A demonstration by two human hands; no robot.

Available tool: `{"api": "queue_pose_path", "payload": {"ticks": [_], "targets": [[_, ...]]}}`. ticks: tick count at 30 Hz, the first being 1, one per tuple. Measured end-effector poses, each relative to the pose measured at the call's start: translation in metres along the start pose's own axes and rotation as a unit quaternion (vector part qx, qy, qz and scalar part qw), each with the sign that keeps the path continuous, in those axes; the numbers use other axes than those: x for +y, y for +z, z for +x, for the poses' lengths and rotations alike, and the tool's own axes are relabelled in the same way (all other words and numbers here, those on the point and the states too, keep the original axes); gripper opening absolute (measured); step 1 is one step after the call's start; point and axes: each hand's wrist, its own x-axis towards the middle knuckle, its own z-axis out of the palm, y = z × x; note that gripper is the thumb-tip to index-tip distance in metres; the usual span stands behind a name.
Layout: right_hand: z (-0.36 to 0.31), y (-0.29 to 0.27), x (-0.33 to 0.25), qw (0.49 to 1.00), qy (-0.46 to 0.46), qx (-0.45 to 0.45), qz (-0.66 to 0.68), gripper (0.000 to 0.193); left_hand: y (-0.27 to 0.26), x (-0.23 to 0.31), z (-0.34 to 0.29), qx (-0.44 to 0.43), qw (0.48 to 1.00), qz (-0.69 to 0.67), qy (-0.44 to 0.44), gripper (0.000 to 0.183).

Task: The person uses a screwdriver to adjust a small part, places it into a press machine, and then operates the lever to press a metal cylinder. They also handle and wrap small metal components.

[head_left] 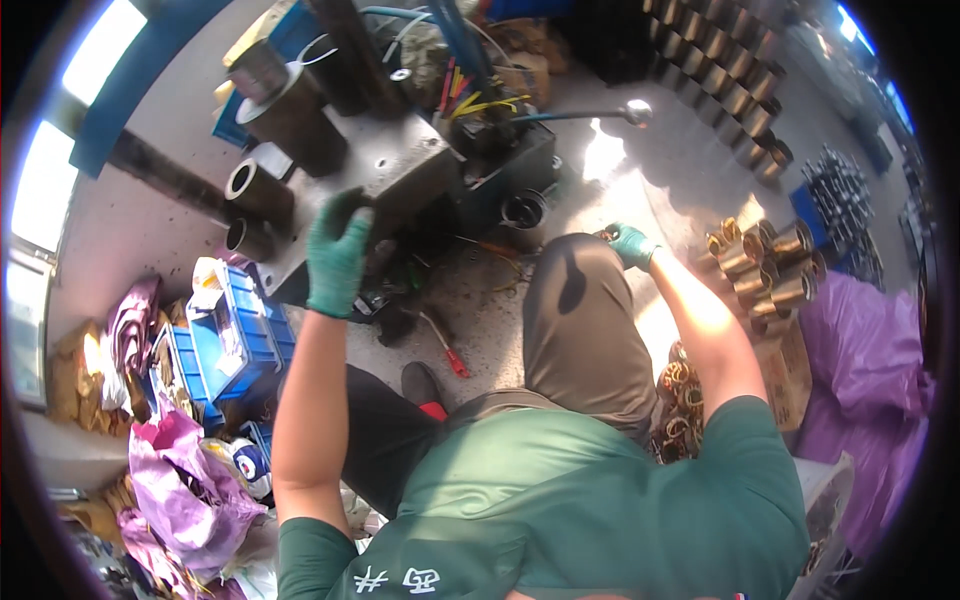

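My left hand (338, 258), in a green glove with darkened fingertips, is at the near edge of a metal machine table (400, 160). Its thumb stands apart from the fingers, and I see nothing held in it. Close by on the table are a thick dark cylinder (305, 130) and a shorter hollow metal tube (258, 190). My right hand (632, 246), also gloved in green, is beside my right knee. Its fingers are closed around something small and brownish, mostly hidden, whose kind I cannot make out.
A lever with a round knob (636, 112) juts right from the machine. Stacked bronze-coloured sleeves (770, 270) stand to the right, near purple sacking (860, 350). Blue crates (238, 330) are at the left. A red-handled tool (456, 362) lies on the floor.
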Motion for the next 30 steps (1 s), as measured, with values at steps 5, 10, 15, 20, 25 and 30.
{"api": "queue_pose_path", "payload": {"ticks": [5,10,15,20,25,30], "targets": [[0.004,0.030,-0.211,0.975,-0.060,-0.171,-0.131,0.063,0.011,-0.027,-0.014,-0.019,0.987,0.123,-0.103,0.041],[-0.008,0.112,-0.284,0.947,-0.149,-0.257,0.124,0.065,0.015,-0.025,-0.011,-0.140,0.969,0.201,0.035,0.100],[-0.030,0.157,-0.291,0.790,-0.186,-0.429,0.397,0.069,0.006,0.007,-0.013,-0.082,0.960,0.246,0.105,0.118],[-0.056,0.182,-0.267,0.669,-0.141,-0.447,0.576,0.095,-0.008,0.020,-0.036,-0.052,0.970,0.192,0.139,0.117],[-0.068,0.183,-0.271,0.667,-0.117,-0.456,0.577,0.108,-0.007,0.015,-0.044,-0.050,0.969,0.169,0.173,0.116],[-0.066,0.181,-0.271,0.688,-0.130,-0.474,0.535,0.119,-0.006,0.014,-0.041,-0.058,0.943,0.180,0.274,0.107]]}}
